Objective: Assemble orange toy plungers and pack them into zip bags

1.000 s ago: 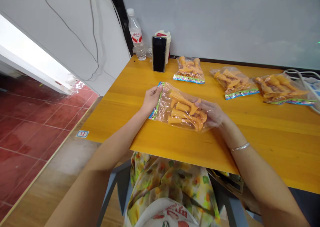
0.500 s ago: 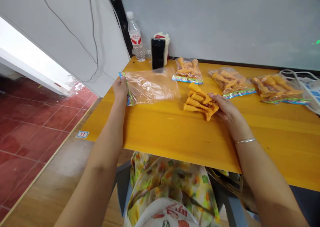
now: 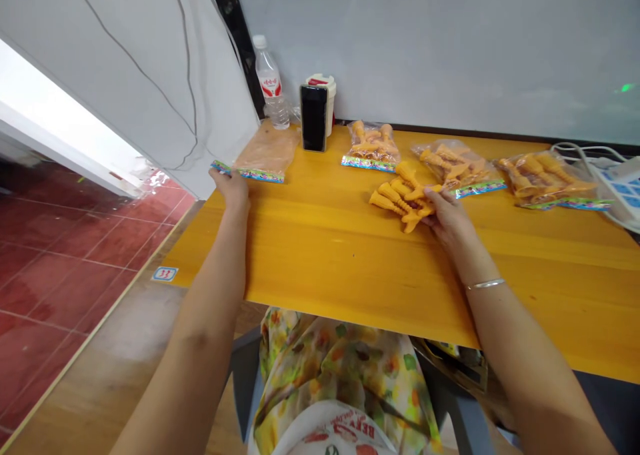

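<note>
A clear plastic bag (image 3: 267, 149) with a colourful printed strip lies flat at the table's back left corner. My left hand (image 3: 233, 187) has its fingers on the left end of that strip, pinching it. Around the near end of a bunch of orange plastic pieces (image 3: 400, 195), my right hand (image 3: 446, 216) is closed; the ribbed pieces fan out to the left over the table. Behind the bunch lie three filled bags of similar orange pieces: one at the back middle (image 3: 373, 145), one right of it (image 3: 457, 165), and one farther right (image 3: 547, 178).
A water bottle (image 3: 273, 88), an upright phone (image 3: 314, 118) and a white cup (image 3: 330, 101) stand along the back edge. White cables and a power strip (image 3: 627, 188) lie at the far right. A number sticker (image 3: 165, 273) marks the front left corner.
The clear bag has swung back and to the left, and now lies at the corner, with my left hand moved left at its strip. My right hand has shifted the orange bunch only slightly.
</note>
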`<state>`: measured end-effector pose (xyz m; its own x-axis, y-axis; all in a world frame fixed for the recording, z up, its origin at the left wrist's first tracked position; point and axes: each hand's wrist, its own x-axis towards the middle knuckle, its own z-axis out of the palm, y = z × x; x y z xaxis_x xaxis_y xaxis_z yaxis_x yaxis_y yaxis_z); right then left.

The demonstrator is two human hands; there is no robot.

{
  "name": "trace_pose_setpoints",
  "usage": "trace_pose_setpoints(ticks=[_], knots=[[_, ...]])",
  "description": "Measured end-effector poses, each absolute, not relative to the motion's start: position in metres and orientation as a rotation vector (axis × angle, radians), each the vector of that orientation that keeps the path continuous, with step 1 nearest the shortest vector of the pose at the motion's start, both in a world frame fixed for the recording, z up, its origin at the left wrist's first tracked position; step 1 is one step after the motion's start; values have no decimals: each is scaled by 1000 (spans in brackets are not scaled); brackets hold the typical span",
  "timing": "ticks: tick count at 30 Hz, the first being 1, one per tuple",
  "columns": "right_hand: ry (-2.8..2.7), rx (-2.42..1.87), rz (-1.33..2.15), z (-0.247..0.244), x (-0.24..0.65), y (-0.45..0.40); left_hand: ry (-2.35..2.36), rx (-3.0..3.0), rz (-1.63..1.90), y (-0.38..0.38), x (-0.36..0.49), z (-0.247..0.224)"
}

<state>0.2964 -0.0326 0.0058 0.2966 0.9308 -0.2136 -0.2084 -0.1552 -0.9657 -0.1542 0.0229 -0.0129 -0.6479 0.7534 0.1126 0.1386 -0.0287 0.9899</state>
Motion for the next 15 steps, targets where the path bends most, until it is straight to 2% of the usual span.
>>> trace_pose_setpoints(ticks=[3, 7, 11, 15], knots=[[-833, -1324, 1260, 4, 288, -38, 2077, 818, 1768, 15, -146, -7], [-981, -1304, 1333, 4, 282, -45, 2209, 856, 1927, 8, -138, 2], [-1235, -1297, 1409, 9, 283, -50, 2079, 1401, 2006, 8, -119, -1], [-1459, -1271, 1462, 12, 283, -55, 1775, 1904, 1731, 3, -82, -15]])
